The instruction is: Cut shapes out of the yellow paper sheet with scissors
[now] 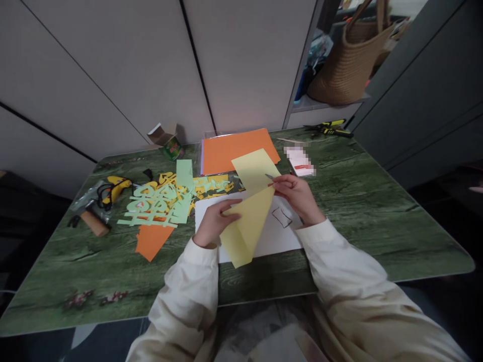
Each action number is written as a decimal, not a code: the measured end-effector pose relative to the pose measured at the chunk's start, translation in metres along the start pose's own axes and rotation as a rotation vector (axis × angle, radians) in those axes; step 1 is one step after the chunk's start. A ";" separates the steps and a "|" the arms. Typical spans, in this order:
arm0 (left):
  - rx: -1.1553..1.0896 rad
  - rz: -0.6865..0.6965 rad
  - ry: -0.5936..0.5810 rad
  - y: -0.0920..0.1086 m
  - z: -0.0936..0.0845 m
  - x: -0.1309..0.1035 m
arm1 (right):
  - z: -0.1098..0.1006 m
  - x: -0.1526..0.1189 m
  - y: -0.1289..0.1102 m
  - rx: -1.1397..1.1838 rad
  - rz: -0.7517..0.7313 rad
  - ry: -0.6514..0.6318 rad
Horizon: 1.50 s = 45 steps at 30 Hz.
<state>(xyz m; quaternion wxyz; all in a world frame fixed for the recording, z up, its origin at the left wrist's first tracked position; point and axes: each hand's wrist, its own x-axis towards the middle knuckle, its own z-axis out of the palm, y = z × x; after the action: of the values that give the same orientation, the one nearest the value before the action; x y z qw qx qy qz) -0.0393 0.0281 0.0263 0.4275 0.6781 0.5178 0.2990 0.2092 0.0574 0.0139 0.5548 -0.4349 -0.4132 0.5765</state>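
Note:
My left hand (217, 221) pinches the left edge of a yellow paper sheet (247, 221), thumb on top. The sheet is bent and tilted over a white sheet (281, 239) that bears a small drawn four-sided outline (282, 217). At the sheet's right side, my right hand (292, 193) is closed around a small pointed tool (269, 177), seemingly scissors, mostly hidden by the fingers. The yellow paper's upper part reaches over an orange sheet (234, 151).
Green and yellow paper cut-outs (158, 198) lie on the left, above an orange scrap (153, 241). Further left are a yellow-handled tool (118, 188) and a wooden handle (95, 222). An open box (171, 146), a pink pad (300, 160) and pliers (328, 129) stand or lie behind.

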 end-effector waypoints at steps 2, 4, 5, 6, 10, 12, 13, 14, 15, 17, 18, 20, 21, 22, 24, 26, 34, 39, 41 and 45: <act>-0.023 -0.008 0.005 0.001 0.000 0.000 | 0.000 0.000 0.000 0.000 -0.002 0.007; -0.026 0.004 0.006 0.001 0.000 0.000 | 0.001 0.000 0.000 -0.006 -0.002 0.016; -0.023 0.014 0.005 0.002 0.000 0.000 | 0.001 0.000 0.000 -0.010 -0.002 0.019; -0.019 0.023 0.003 0.002 0.000 0.000 | 0.001 0.000 -0.001 -0.011 -0.002 0.021; -0.026 0.025 -0.007 0.002 -0.001 -0.001 | 0.001 0.000 0.000 0.011 -0.002 0.015; -0.038 0.023 -0.013 0.002 -0.001 -0.001 | 0.001 0.000 0.000 0.018 -0.002 0.009; -0.042 0.023 -0.015 0.001 -0.001 -0.001 | 0.000 0.000 0.001 0.017 -0.002 0.007; -0.043 0.023 -0.016 0.001 -0.001 -0.001 | 0.000 0.001 0.001 0.016 -0.002 0.006; -0.041 0.024 -0.016 0.001 -0.001 -0.001 | 0.000 0.001 0.001 0.013 -0.002 0.006; -0.026 0.029 -0.018 0.000 -0.001 -0.001 | 0.000 0.001 0.001 0.010 0.000 0.006; -0.019 0.032 -0.018 0.000 -0.001 -0.001 | 0.000 0.001 0.001 0.009 0.001 0.007; -0.009 0.038 -0.017 0.001 -0.002 -0.001 | 0.001 0.000 0.001 0.006 0.002 0.011; -0.004 0.041 -0.016 0.001 -0.002 -0.001 | 0.001 0.000 0.000 0.005 0.002 0.012; 0.001 0.043 -0.012 0.001 -0.002 -0.001 | 0.001 0.000 0.000 0.002 0.001 0.014; 0.011 0.047 -0.004 0.002 -0.002 -0.001 | 0.001 0.000 0.000 -0.001 0.000 0.013; 0.014 0.041 0.005 0.003 -0.001 -0.001 | 0.001 0.000 0.000 -0.002 -0.002 0.010; -0.046 -0.007 -0.005 0.005 -0.001 -0.002 | 0.009 -0.002 -0.001 -0.031 -0.060 0.053; 0.014 0.051 -0.025 0.005 -0.003 -0.001 | 0.009 -0.002 -0.001 -0.120 -0.106 0.098; 0.035 0.067 -0.028 0.004 -0.003 -0.001 | 0.008 -0.001 0.000 -0.104 -0.098 0.089; 0.027 0.053 -0.046 0.003 -0.003 0.000 | 0.006 -0.002 0.001 0.006 -0.055 0.057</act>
<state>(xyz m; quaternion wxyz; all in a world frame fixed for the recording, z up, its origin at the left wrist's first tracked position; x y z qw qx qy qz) -0.0410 0.0284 0.0305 0.4217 0.7040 0.4938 0.2875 0.2028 0.0556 0.0145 0.5830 -0.4379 -0.4073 0.5499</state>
